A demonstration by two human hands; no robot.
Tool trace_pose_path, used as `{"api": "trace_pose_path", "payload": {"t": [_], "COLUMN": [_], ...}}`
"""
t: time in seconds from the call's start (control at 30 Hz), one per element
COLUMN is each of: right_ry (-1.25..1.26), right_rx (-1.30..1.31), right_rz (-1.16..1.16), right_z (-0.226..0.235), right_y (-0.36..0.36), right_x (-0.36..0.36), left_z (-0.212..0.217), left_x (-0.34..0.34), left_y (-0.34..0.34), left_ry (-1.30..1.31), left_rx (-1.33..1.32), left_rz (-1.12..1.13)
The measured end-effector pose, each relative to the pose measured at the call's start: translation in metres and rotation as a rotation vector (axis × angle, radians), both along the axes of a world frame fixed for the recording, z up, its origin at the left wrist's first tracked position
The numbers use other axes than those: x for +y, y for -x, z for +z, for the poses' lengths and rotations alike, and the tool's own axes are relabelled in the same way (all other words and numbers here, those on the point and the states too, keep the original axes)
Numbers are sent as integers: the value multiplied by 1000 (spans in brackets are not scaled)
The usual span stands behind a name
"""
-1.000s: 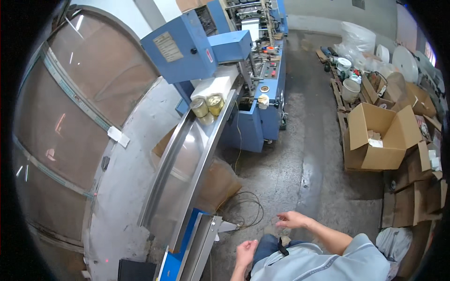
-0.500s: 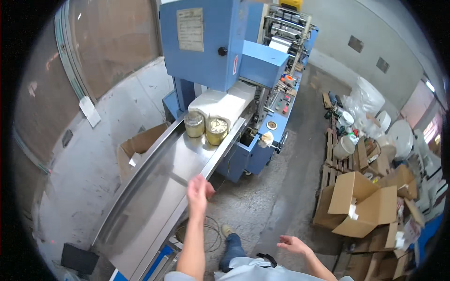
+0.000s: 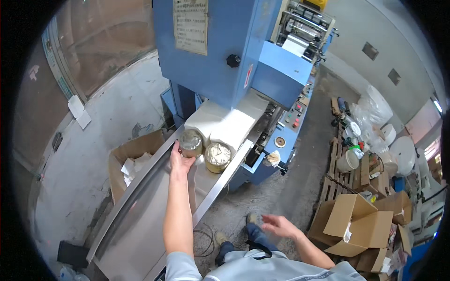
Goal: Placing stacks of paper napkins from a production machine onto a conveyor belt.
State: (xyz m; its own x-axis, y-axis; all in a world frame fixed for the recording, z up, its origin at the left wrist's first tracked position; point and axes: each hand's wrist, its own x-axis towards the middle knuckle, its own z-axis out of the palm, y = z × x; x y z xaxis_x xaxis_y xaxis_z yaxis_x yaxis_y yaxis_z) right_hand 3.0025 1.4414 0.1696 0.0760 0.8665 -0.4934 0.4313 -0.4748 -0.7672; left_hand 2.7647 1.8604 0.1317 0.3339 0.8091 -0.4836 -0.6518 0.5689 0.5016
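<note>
My left hand (image 3: 180,160) reaches onto the metal chute (image 3: 154,215), its fingers along the left side and its thumb along the near side of a round, tape-wrapped can-like block (image 3: 191,142). A second such block (image 3: 218,157), yellowish with a silvery, crinkled top, stands just to the right. Both blocks rest against the near end of white folded sheets (image 3: 229,122) that come out from under a blue machine (image 3: 206,61). Low over the floor, right of the chute, my right hand (image 3: 279,226) hangs with its fingers stretched out and holds nothing.
Left of the chute stands a cardboard box (image 3: 119,159) with white scraps. A control panel with buttons (image 3: 295,114) runs along the machine's right side. Open cartons (image 3: 358,225) and a pallet (image 3: 332,171) with buckets line the right. A cable (image 3: 204,239) lies by my feet.
My left hand has moved forward and left from the chute's right edge onto the left block. My right hand has shifted slightly up and left. The view has moved nearer the machine.
</note>
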Motion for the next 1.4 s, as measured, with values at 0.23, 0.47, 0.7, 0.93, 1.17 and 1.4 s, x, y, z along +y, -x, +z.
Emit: {"api": "trace_pose_path", "payload": {"t": [0.23, 0.47, 0.7, 0.93, 1.17, 1.4], "right_ry": [-783, -904, -956, -973, -525, -202], "right_rx": [-28, -575, -611, 80, 467, 713], "right_rz": [395, 904, 1070, 660, 237, -134], "right_z": [61, 29, 39, 106, 81, 23], "right_y": [4, -11, -17, -53, -168, -215], "right_x": [213, 353, 354, 308, 251, 210], "left_z": [-13, 15, 36, 6, 94, 75], "left_x": [-64, -191, -220, -170, -82, -52], "left_y": [32, 8, -8, -41, -193, -223], "left_ry": [-86, -78, -36, -462, -463, -438], "left_rx": [307, 591, 756, 1366, 1289, 1581], "left_rz": [197, 288, 478, 341, -28, -127]}}
